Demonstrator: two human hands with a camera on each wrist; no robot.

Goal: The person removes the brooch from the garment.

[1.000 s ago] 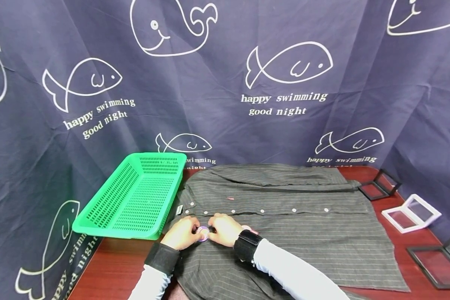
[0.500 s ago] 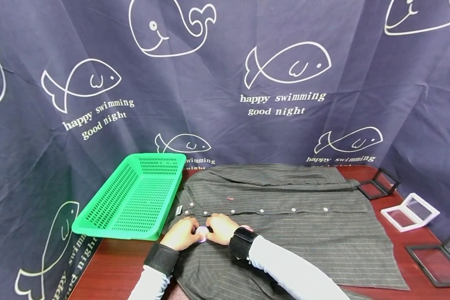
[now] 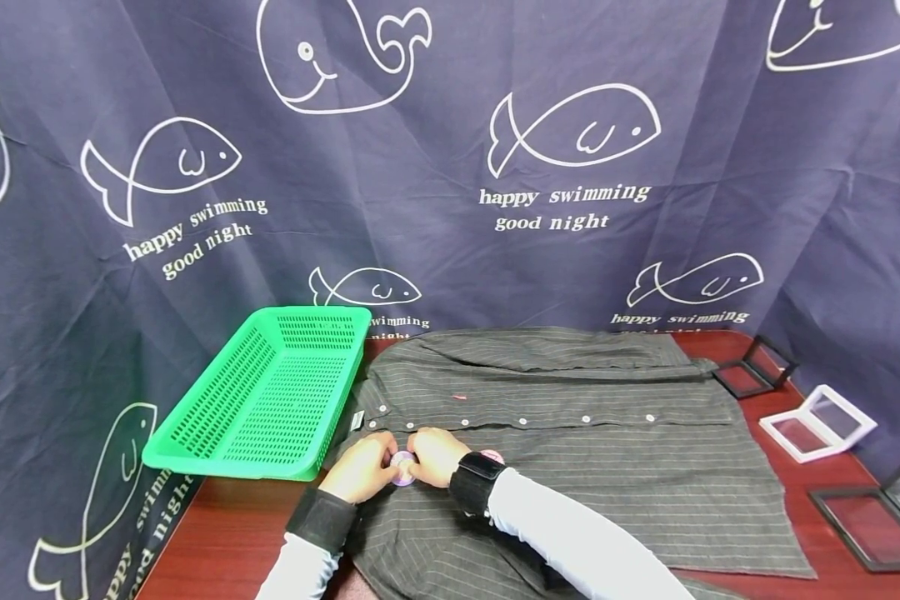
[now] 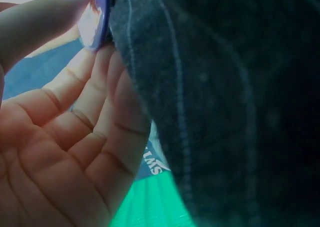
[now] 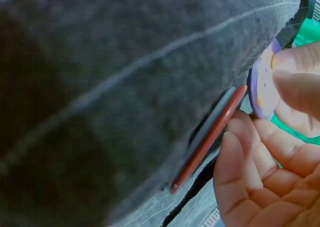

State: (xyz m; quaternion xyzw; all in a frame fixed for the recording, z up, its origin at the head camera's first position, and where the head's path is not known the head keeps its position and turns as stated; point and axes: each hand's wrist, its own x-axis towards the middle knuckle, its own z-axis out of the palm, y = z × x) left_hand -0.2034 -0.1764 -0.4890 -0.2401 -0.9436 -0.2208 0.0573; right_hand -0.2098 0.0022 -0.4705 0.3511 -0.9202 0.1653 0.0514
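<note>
- Left hand (image 3: 363, 468): thumb against the front of the purple-rimmed badge (image 3: 402, 468), fingertips bunched up at its lower rim by the cloth. It's a narrow pinch, barely any gap.
- Right hand (image 3: 437, 457): thumb and fingers curled in from the other side, also pinching that badge. So both hands share one small disc.
- The badge itself is at the dark pinstriped shirt (image 3: 607, 492), near the collar end and a bit below the row of white buttons. Its back is hidden, so I can't tell if any pin or clasp is through the fabric.
- My take, if this is pinning: let the left fingers steady the disc and cloth, and leave the fine fiddling to the right. Catch only one layer, keep fingertips off the point, check the picture's upright, then give it a gentle tug.
- Red-rimmed badge (image 5: 212, 137) sits close to the shirt just beside the right hand, so I'd watch for that wrist knocking it or dragging the fabric.
- Further out: green plastic basket (image 3: 232, 468) past the collar on the red-brown table (image 3: 247, 525), and a white hinged frame (image 3: 817, 423) beyond the hem, well apart from the hands.
</note>
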